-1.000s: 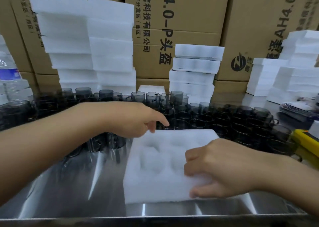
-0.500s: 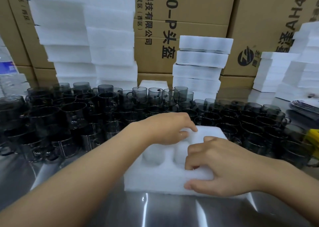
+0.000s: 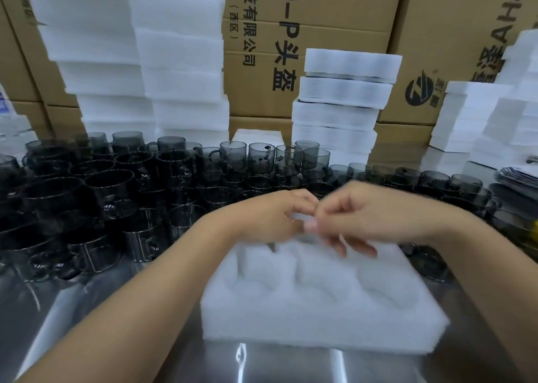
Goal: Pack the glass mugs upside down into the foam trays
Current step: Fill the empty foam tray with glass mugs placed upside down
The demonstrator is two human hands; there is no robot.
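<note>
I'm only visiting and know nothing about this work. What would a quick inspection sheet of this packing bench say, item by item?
Surface: shiny metal table, catching light near the front edge.
Job's things: one white foam tray in front, its visible pockets empty; dark glass mugs crowded behind it and to both sides, the clear ones rim up.
Clutter: flat dark packets piled at the far right.
Hands: left hand and right hand meet over the tray's far edge, fingers curled; too blurred to tell if they hold anything.
Cables: nothing seen.
Surroundings: stacks of foam trays and cardboard boxes behind.
</note>
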